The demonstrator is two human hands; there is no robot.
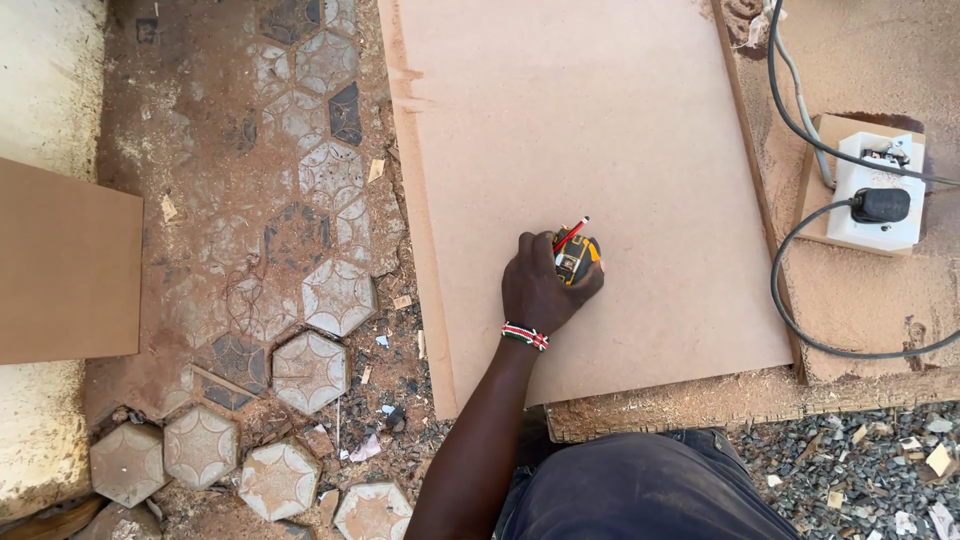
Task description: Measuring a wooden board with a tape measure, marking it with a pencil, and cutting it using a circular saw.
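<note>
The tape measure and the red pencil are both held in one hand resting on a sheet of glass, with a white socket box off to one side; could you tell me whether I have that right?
Not quite: the head view shows the hand resting on a brown fibreboard sheet, not glass. It does hold the yellow-and-black tape measure and red pencil, and the white socket box lies off to one side.

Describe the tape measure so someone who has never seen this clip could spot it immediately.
Start at the large brown board lying flat in the middle. Near its lower centre a single hand rests on it; which hand it is cannot be told. The tape measure is the small yellow-and-black case in its fingers, beside a red pencil.
</note>
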